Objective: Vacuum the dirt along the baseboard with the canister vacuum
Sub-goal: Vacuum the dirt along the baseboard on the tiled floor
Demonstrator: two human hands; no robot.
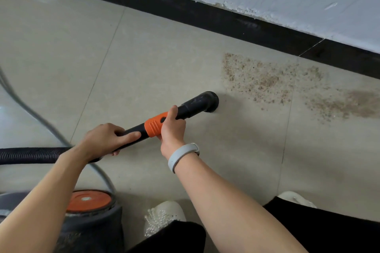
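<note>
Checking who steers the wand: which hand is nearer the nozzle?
Right. The right hand grips the wand at its orange collar, just behind the black nozzle. The left hand holds the wand further back, near the hose.

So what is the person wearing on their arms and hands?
Both arms are bare, with no sleeves and no gloves. The right hand has a pale grey band around its wrist, like a fitness tracker. The left hand and its wrist have nothing on them.
</note>
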